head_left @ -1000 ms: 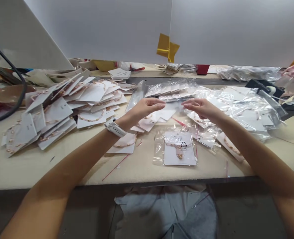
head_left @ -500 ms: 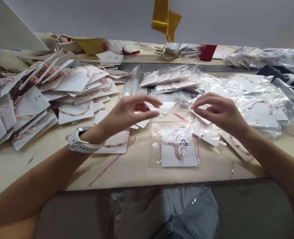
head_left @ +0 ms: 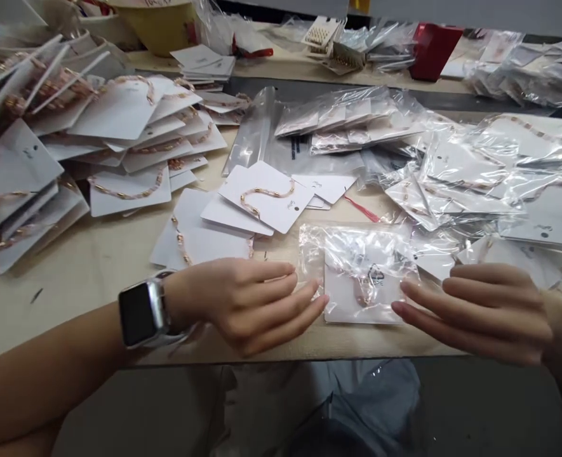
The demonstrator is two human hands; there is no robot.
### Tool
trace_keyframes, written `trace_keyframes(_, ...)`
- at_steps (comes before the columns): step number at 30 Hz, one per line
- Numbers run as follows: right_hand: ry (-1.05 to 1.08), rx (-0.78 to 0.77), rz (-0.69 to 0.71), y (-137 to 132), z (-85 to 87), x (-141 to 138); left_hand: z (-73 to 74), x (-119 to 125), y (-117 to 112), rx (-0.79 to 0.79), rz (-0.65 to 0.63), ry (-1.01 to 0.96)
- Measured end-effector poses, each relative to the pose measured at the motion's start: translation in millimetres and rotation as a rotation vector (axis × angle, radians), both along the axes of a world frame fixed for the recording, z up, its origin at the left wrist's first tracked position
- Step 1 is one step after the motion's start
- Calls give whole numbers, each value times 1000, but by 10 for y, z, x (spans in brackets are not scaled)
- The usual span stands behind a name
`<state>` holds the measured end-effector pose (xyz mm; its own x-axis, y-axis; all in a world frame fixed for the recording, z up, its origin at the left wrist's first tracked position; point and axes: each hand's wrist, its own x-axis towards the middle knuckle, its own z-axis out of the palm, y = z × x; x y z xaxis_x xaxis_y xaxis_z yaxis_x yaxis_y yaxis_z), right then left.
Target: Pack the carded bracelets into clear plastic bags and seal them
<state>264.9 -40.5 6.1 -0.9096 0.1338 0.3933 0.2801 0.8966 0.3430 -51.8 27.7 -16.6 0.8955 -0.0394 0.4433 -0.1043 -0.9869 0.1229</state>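
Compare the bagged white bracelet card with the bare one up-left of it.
The white card in a clear plastic bag lies between the left hand and right hand, its bracelet blurred by glare; the bare white card shows its pink-and-gold beaded bracelet plainly and sits tilted on other cards. Both carry a bracelet.

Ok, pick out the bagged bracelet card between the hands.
It's the card in the clear bag, lying flat between the left hand and the right hand. The other bagged cards sit farther up the table and to the right.
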Motion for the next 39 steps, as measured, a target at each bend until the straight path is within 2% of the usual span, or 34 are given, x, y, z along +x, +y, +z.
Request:
trace_keyframes(2, -10, 20, 35, -25, 13, -47, -49, -14, -93, 112, 7, -27)
trace_keyframes(4, -11, 26, 45, -35, 12, -76, -67, -35, -149, 193, 118, -40)
trace_keyframes(6, -12, 17, 50, -33, 0, -87, -61, -60, -167, 229, 174, -4)
trace_keyframes(9, -15, -2, 55, -17, -11, -90, -46, -91, -228, 177, 67, 54)
trace_keyframes(12, 8, -1, 64, -6, 3, -98, -54, -103, -405, 127, 334, 93)
trace_keyframes(14, 7, -9, 62, -9, 17, -104, -59, -96, -482, 118, 408, 88)
trace_keyframes(16, -9, -18, 53, -16, 25, -107, -46, -75, -438, 148, 324, 49)
trace_keyframes(19, -17, -29, 66, -24, 19, -102, 3, -21, -205, 199, 12, 13)
trace_keyframes(21, -25, -36, 70, -23, 5, -94, 35, 12, -68, 177, -120, 41)
trace_keyframes(24, -38, -40, 70, -21, -18, -86, 43, 24, -12, 114, -97, 113)
trace_keyframes(30, -25, -70, 62, -25, -40, -89, -28, -28, -68, -54, -19, 112)
trace_keyframes(35, -21, -50, 65, -14, -47, -85, -49, -18, -55, -212, 42, 407)
trace_keyframes(37, -16, -61, 63, -17, -52, -85, -42, -2, -60, -209, 44, 413)
trace_keyframes(39, -18, -83, 56, -24, -57, -87, -13, 23, -68, -135, 27, 316)
